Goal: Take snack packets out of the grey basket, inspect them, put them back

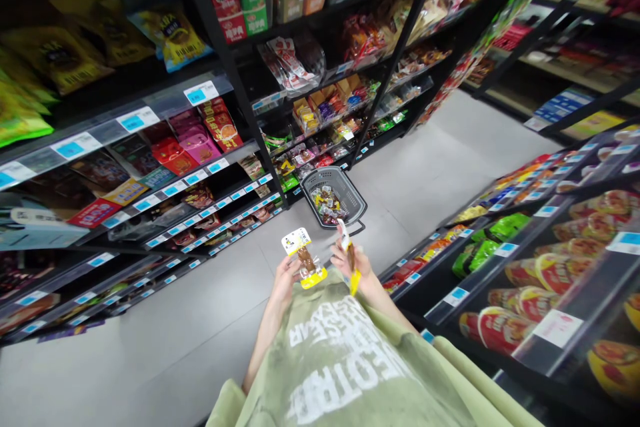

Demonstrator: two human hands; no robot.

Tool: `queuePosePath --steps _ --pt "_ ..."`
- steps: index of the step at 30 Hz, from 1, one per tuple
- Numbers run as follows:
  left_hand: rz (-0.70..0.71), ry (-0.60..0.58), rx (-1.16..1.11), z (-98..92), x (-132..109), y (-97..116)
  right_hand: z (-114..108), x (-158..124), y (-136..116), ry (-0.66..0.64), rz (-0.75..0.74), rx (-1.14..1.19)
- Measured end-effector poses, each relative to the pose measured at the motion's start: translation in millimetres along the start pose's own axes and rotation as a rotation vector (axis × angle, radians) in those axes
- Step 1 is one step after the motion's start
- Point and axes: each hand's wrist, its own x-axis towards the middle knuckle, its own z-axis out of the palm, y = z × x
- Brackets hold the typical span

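Note:
My left hand (286, 277) is closed on the edge of a snack packet (305, 259) with a white top, a clear middle showing brown food, and a yellow bottom; its front faces me. In my right hand (356, 261) is a second snack packet (351, 260), turned nearly edge-on, with white and yellow ends and a brown middle. Both hands are held apart in front of my green shirt. Beyond them on the floor stands a grey shopping basket (361, 195), with several small packets (326, 203) inside it.
Black store shelves (235, 97) with bagged and boxed snacks run along the left. On the right, another shelf holds red noodle cups (505, 328) and green bags (493, 240). Grey tiled floor (200, 320) forms the aisle between them.

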Motion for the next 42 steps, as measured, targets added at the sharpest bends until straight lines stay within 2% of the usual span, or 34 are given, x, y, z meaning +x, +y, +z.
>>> queuePosePath --steps 3,8,12,18,23,27,30,34,36,42 --pt "0.012 -0.025 0.005 1.8 -3.1 1.3 5.8 1.0 -0.7 -0.009 0.042 -0.02" --pt "0.04 -0.147 -0.031 3.7 -11.3 3.5 20.5 6.1 3.1 -0.117 0.054 -0.21" --pt "0.107 -0.171 0.017 5.4 -14.5 4.9 21.2 9.9 12.3 -0.1 0.044 -0.265" --pt "0.169 -0.119 0.055 6.5 -13.0 1.7 15.9 13.0 19.8 -0.118 0.042 -0.282" --pt "0.156 -0.028 0.067 0.4 -4.9 -5.3 17.4 12.9 17.5 -0.11 0.037 -0.282" --pt "0.17 0.145 -0.009 -4.4 1.3 -3.0 17.0 12.0 13.3 0.014 -0.008 -0.299" --pt "0.18 0.193 -0.06 -5.8 1.5 2.3 11.5 14.1 12.9 0.103 -0.027 -0.304" --pt "0.175 0.171 -0.107 -4.0 -1.5 4.7 0.2 19.5 16.0 0.222 -0.132 -0.317" --pt "0.179 0.139 -0.074 -2.3 -2.0 3.3 -3.0 21.0 18.4 0.229 -0.13 -0.318" --pt "0.201 -0.051 0.108 3.5 1.6 -1.9 7.9 17.9 28.2 -0.01 0.007 -0.296"
